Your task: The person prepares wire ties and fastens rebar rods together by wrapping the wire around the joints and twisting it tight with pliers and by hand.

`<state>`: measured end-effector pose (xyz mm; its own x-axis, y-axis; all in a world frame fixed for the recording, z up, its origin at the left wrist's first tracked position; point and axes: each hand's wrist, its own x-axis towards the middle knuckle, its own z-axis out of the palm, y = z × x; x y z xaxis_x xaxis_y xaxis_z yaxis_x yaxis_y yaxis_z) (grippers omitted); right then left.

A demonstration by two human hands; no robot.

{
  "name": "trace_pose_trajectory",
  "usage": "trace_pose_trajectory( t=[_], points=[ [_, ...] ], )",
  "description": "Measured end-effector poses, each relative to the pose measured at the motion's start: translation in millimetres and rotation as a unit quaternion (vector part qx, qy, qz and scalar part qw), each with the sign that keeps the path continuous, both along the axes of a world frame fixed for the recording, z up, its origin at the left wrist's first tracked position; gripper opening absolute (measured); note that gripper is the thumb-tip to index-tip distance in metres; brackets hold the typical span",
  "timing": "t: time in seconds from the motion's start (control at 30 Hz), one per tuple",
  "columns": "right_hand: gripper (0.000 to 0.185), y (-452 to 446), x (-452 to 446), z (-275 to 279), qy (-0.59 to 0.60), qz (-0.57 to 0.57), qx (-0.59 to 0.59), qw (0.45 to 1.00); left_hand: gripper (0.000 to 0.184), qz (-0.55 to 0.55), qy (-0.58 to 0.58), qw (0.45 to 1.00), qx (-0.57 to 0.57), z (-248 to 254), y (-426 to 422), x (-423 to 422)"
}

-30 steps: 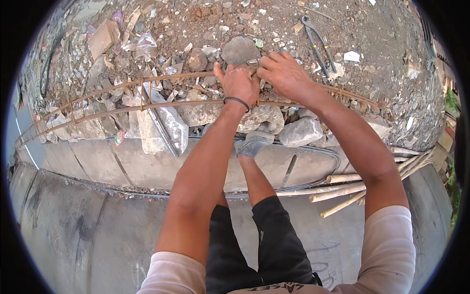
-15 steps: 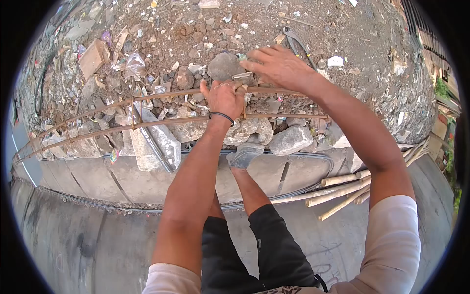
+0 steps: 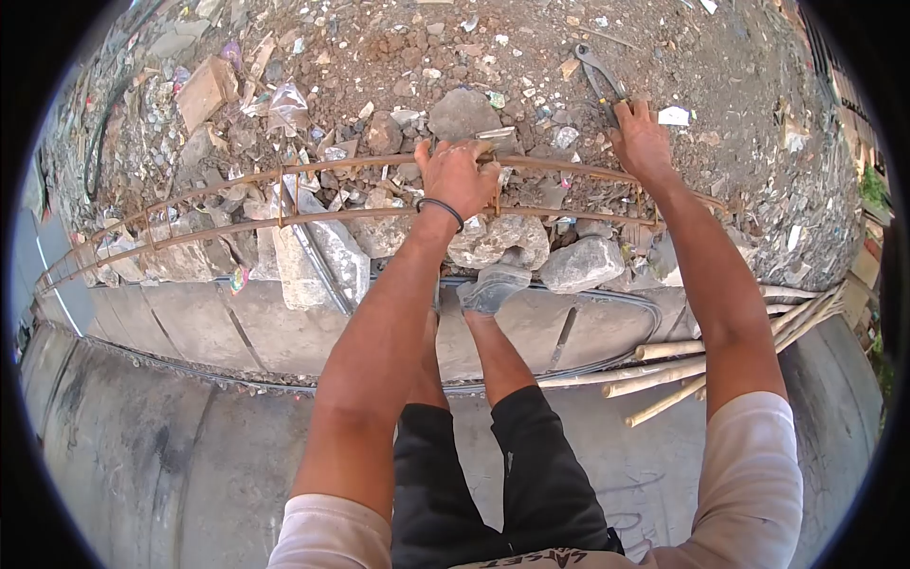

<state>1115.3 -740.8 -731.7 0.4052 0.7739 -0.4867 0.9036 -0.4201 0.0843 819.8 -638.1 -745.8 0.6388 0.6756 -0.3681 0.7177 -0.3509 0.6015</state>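
Note:
A long, narrow frame of rusty rebar with cross ties curves across the rubble in front of me. My left hand, with a black band at its wrist, is closed over the upper bar. Its fingertips are partly hidden, so any small piece in them cannot be made out. Off to the right, my right hand is at the handle ends of a pair of pincers, fingers apart and bent down over them. The pincers lie on the ground, jaws pointing away from me; the hand covers the handle tips.
Broken concrete chunks and a grey stone lie around the frame. A concrete kerb and dark cables run below it. Bamboo poles stick out at the right. A metal tube leans on a pale slab.
My right hand has moved right, from beside my left hand to the handles of the pincers. The left hand stays on the rebar frame. The whole view has shifted slightly.

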Motion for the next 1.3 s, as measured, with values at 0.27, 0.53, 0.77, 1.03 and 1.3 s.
trace_pose_trajectory(
  t=[0.27, 0.53, 0.77, 1.03, 1.3],
  points=[
    [0.03, 7, 5, 33, 0.063, -0.09, 0.136, 0.985, 0.021, 0.161, -0.189, 0.969, -0.003, 10, 11, -19],
    [0.017, 35, -25, 108, 0.456, -0.403, 0.111, 0.786, 0.019, 0.256, -0.158, 0.95, -0.08, 35, -56, 6],
    [0.022, 75, -34, 136, 0.314, -0.134, -0.086, 0.936, 0.023, 0.25, -0.071, 0.955, -0.145, 38, -53, 4],
    [0.023, 128, -40, 135, 0.082, 0.451, -0.072, 0.886, 0.024, 0.28, -0.011, 0.95, -0.139, 21, -36, 12],
    [0.023, 166, -83, 144, 0.013, 0.537, -0.18, 0.824, 0.026, 0.317, 0.048, 0.916, -0.24, 29, -18, 17]
  ],
)
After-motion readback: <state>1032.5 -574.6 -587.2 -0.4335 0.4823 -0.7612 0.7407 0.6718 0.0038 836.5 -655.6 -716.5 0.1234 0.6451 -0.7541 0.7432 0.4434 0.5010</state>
